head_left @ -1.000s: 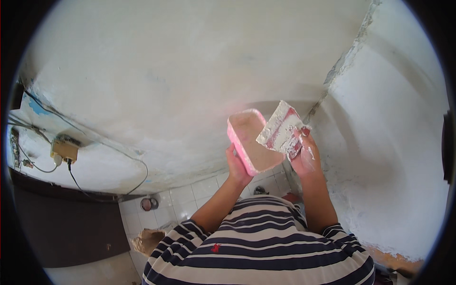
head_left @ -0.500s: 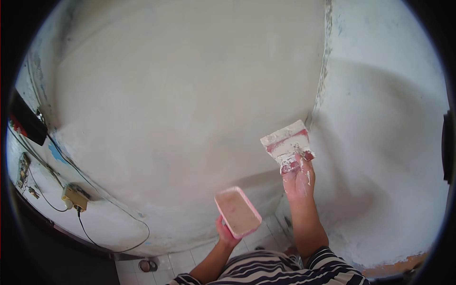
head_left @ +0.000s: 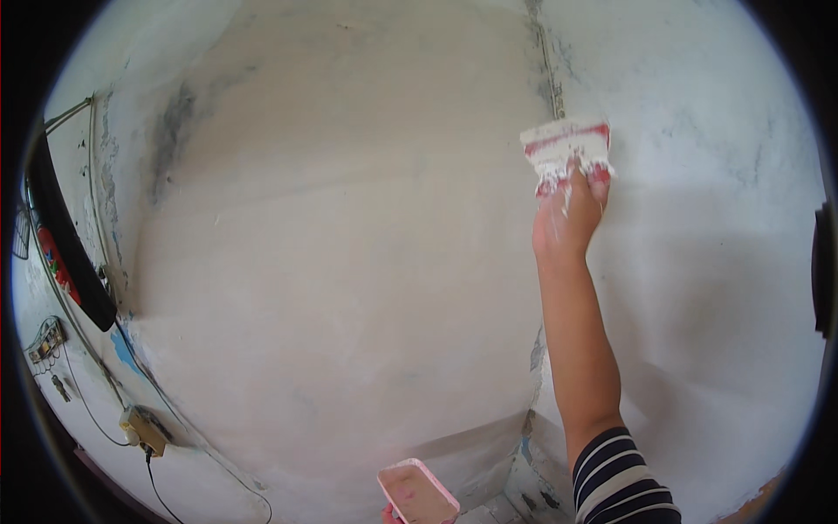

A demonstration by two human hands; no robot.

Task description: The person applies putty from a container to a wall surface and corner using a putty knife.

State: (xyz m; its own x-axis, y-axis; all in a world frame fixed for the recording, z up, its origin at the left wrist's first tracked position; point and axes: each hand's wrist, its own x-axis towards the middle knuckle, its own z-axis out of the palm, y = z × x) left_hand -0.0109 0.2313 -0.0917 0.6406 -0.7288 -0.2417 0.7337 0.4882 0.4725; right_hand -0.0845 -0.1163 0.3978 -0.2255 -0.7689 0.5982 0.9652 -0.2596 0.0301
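Observation:
My right hand (head_left: 569, 214) is raised along the wall corner and closed round a wide red putty knife (head_left: 566, 150). White paste coats its blade, its handle and my fingers. The blade's broad edge points up, close to the corner; I cannot tell if it touches the wall. At the lower edge, my left hand (head_left: 388, 513) grips a shallow pink rectangular tub (head_left: 419, 493) from its left side, mostly cut off by the picture's edge. A thin, pale beige layer shows inside the tub.
A smooth beige-grey wall (head_left: 349, 262) fills the middle and meets a white wall (head_left: 698, 262) at a rough, dark-stained corner. On the left hang a long black and red object (head_left: 74, 253), cables and a yellowish socket box (head_left: 142, 430). Tiles (head_left: 480, 513) show below.
My right hand has lifted the putty knife higher along the corner, arm stretched out. The view has tilted up, so the tub and my left hand now sit at the lower edge.

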